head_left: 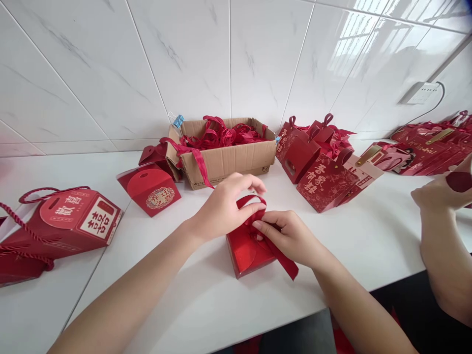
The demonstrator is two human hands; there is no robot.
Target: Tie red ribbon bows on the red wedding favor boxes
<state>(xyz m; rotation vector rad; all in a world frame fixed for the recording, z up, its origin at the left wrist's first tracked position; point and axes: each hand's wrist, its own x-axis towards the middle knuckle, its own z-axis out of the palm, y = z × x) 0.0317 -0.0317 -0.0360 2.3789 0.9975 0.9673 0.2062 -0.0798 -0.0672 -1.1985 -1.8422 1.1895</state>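
Note:
A small red gift box (246,253) stands on the white table in front of me. Over its top lies a red ribbon (285,260), one loose end trailing toward the front right. My left hand (232,204) is above the box's far left side, thumb and fingers closed around a loop of the ribbon. Close beside it, my right hand (291,233) pinches the ribbon near the middle of the box top. The fingers partly cover the spot where the ribbon crosses itself, so I cannot tell whether it is knotted.
Behind the box stands a cardboard carton (236,162) full of red ribbons. Red gift boxes (157,191) sit to the left, with a larger corded box (81,216) farther out. Handled boxes (326,182) crowd the right. Another person's hand (442,191) is at the right edge.

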